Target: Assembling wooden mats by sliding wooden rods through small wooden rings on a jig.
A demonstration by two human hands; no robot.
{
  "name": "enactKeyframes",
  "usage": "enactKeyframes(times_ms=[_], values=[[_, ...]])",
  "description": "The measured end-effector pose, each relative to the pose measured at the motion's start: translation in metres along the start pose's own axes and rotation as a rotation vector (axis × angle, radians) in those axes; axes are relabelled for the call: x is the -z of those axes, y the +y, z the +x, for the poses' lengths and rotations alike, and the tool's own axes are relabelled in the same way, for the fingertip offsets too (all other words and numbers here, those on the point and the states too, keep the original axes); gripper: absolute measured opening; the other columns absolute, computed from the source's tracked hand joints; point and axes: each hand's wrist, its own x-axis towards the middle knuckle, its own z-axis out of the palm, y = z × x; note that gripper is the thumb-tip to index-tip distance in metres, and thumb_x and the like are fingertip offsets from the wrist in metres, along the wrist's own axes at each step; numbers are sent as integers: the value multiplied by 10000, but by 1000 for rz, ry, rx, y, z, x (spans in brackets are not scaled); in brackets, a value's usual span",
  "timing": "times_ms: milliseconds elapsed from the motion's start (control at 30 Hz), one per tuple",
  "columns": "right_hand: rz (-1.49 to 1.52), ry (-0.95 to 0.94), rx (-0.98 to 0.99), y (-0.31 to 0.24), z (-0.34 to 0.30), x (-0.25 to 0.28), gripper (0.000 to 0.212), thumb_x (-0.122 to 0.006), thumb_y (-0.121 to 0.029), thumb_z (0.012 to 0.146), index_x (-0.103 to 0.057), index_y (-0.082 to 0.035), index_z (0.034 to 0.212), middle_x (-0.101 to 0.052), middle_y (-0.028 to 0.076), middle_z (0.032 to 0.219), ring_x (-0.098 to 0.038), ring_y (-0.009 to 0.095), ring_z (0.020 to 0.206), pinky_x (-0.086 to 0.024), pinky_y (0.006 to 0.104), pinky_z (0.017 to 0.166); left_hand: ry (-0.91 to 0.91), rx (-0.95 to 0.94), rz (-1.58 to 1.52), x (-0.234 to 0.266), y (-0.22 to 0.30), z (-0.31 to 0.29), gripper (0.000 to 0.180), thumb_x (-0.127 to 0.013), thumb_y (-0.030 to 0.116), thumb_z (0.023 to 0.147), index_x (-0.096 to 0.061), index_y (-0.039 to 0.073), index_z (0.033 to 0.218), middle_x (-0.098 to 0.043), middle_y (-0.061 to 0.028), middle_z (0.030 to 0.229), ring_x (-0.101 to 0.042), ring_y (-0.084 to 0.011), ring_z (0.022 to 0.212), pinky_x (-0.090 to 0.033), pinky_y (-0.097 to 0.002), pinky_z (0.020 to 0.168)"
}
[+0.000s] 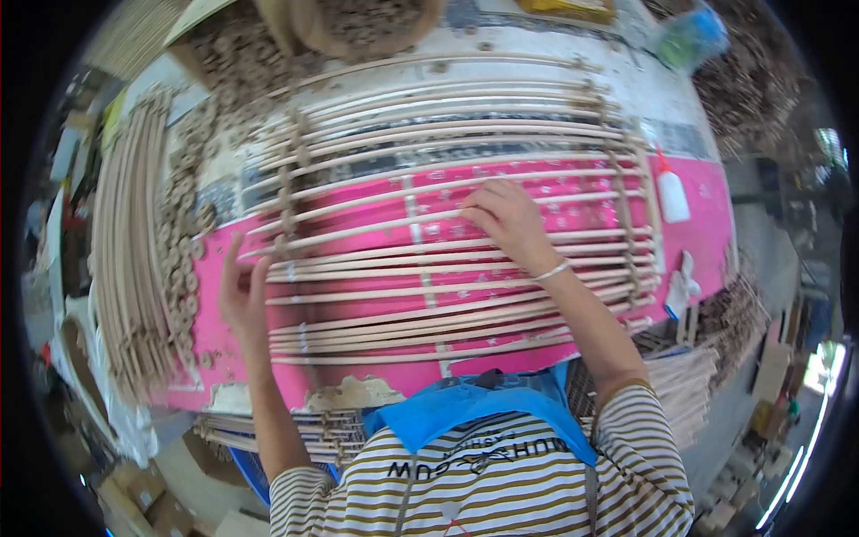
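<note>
Long pale wooden rods (447, 293) lie side by side across the work table. Rows of small brown wooden rings join many of them near their left ends (288, 179) and right ends (622, 179). My right hand (512, 222) is over the middle, its thumb and fingers closed on one wooden rod (394, 220). By the left rod ends is my left hand (242, 291), slightly blurred, with thumb and forefinger apart around a rod's tip. Whether those fingers touch the tip is hard to make out.
Loose wooden rings (183, 242) lie left of the rods, beside a bundle of rods (130, 242). Containers of small wooden pieces (367, 31) stand at the back. A white glue bottle (673, 192) with a red tip stands right, near a blue-and-white item (682, 288) on the pink table surface (702, 224).
</note>
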Motion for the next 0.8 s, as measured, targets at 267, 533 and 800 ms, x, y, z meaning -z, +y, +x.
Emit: enactKeyframes(times_ms=[267, 533, 800], values=[[-3, -17, -66, -2, -4, 17, 131, -723, -174, 943, -724, -43, 949, -668, 97, 923, -635, 306, 897, -490, 417, 821, -55, -437, 510, -17, 26, 10, 483, -824, 229, 828, -730, 229, 1302, -657, -4, 1161, -598, -254, 1067, -433, -423, 891], [2, -78, -70, -4, 1, 14, 114, -733, -122, 933, -711, -24, 987, -649, 108, 913, -622, 297, 887, -488, 390, 805, -14, -437, 534, -18, 24, 10, 417, -811, 260, 840, -741, 230, 1249, -654, 3, 1173, -592, -251, 1080, -405, -426, 929], [-1, -53, -79, -7, 1, 12, 197, -803, -144, 845, -685, -48, 972, -650, 93, 885, -624, 299, 859, -491, 402, 791, -62, -445, 514, -26, 16, 12, 381, -813, 229, 828, -754, 219, 1204, -639, -3, 1145, -586, -258, 1092, -401, -435, 954]])
